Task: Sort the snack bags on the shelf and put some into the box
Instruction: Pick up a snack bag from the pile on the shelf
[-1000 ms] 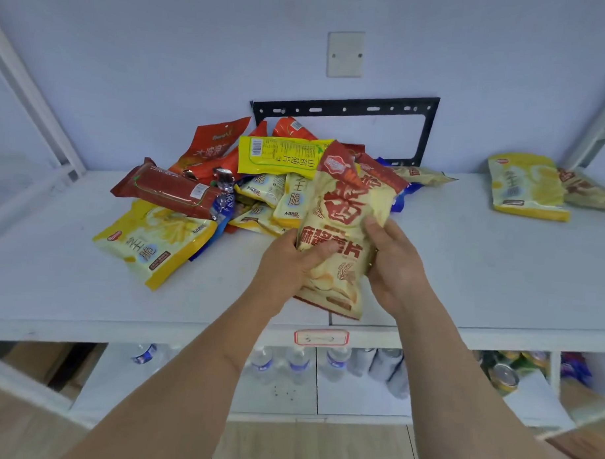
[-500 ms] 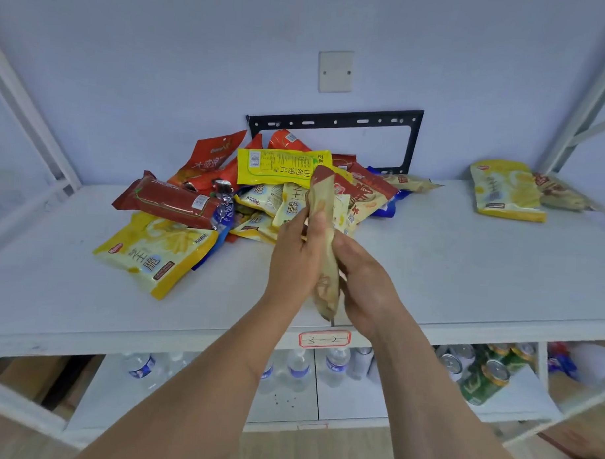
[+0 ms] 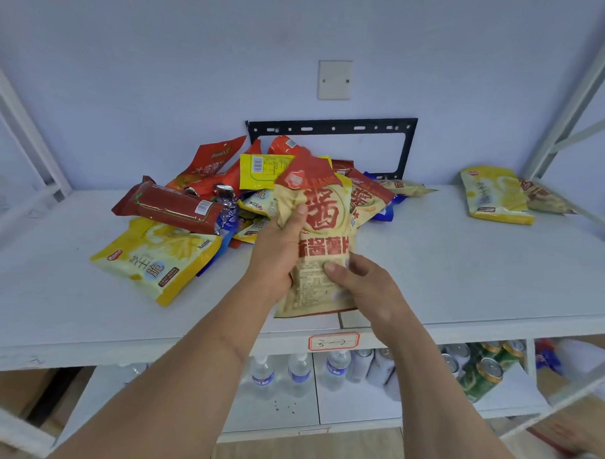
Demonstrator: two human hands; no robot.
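Both hands hold a tan and red chip bag [image 3: 320,209] upright above the front of the white shelf [image 3: 464,279]. My left hand [image 3: 280,249] grips its left edge, thumb across the front. My right hand [image 3: 361,286] pinches its lower right part. Behind it lies a pile of snack bags [image 3: 227,192], among them a yellow bag [image 3: 156,262] at the front left and a dark red long pack [image 3: 171,207]. Two more bags, a yellow one [image 3: 494,195] and a tan one [image 3: 545,200], lie apart at the far right. No box shows clearly.
A black metal bracket [image 3: 332,127] hangs on the wall behind the pile. The lower shelf holds water bottles [image 3: 299,370] and green cans [image 3: 481,373]. White frame posts [image 3: 570,94] rise at both sides. Cardboard [image 3: 17,387] shows at the lower left.
The chip bag was turned edge-on half a second ago; now it faces me again, held higher, with my right hand lower on it.
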